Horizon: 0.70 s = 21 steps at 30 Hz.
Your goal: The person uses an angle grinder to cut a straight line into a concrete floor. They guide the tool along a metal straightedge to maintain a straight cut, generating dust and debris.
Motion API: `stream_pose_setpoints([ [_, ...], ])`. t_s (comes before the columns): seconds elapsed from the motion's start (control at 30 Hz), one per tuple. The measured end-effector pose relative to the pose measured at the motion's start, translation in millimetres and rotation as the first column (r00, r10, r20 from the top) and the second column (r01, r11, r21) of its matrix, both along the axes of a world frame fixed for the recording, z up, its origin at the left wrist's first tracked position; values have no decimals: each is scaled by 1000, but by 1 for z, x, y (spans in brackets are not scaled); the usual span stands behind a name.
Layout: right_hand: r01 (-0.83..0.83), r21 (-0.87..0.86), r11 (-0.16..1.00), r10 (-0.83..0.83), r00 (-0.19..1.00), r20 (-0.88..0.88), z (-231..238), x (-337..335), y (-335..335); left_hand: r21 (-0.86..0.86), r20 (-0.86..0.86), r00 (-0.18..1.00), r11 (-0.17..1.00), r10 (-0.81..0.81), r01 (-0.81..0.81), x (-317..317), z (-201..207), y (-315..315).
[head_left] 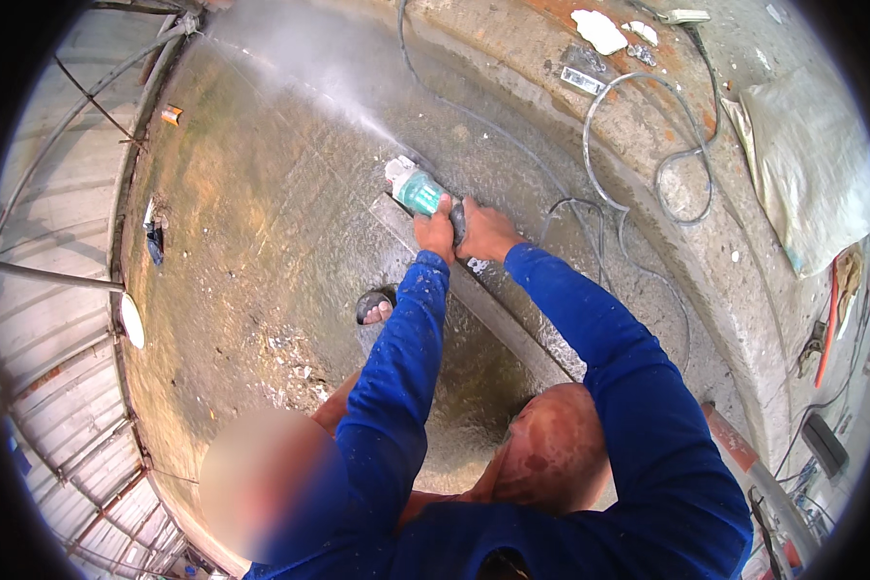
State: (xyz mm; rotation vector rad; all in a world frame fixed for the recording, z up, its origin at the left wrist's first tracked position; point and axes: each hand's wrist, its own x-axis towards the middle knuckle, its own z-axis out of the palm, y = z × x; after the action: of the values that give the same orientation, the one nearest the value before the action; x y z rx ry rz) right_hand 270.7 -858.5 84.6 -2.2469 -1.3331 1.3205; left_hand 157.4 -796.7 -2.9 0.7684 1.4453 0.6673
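An angle grinder with a teal body and a pale, dusty head is held low over the wet-looking floor. My left hand is closed round its body. Just behind, my right hand grips the dark rear end. From the head, a white plume of dust shoots toward the far left. A long, narrow grey bar lies on the floor, passing beneath my hands and the grinder. The grinder's disc is hardly visible, and my fingertips are partly hidden.
My foot in a dark sandal stands left of the bar. Grey cable loops across the floor and raised concrete ledge at right. A pale sack lies far right. Corrugated metal sheeting borders the left, with litter beside it.
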Motion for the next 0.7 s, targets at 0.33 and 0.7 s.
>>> stream_pose_setpoints([
  [0.33, 8, -22, 1000, -9, 1000, -14, 2, -1, 2, -11, 14, 1000, 1000, 5, -5, -3, -3, 2],
  [0.7, -3, -40, 999, 3, 1000, -2, 8, 3, -15, -23, 0, 1000, 999, -26, 26, 2, 6, -16],
])
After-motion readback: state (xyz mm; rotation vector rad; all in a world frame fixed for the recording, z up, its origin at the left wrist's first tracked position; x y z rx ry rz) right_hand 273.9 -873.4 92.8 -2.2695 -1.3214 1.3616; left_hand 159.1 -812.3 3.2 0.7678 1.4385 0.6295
